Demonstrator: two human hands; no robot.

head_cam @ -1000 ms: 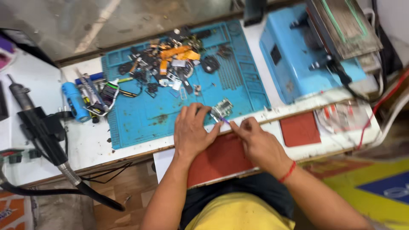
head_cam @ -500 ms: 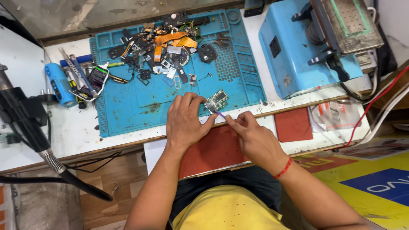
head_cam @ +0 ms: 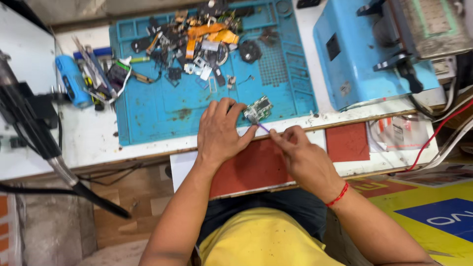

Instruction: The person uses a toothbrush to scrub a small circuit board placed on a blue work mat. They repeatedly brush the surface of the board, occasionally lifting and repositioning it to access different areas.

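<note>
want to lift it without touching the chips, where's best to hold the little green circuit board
Hold the green circuit board by its bare long edges, coming from its far right side. It lies flat on the blue mat, and the left hand and the purple tool crowd the near end.

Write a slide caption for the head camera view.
Left hand steadies a small circuit board on a blue mat; right hand probes it.

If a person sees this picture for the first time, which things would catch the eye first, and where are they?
First, the two hands at the centre: the left hand presses on a small green circuit board at the near edge of the blue work mat, while the right hand points a thin purple tool at it. Next, the heap of small phone parts at the mat's far side, and the blue machine to the right.
</note>
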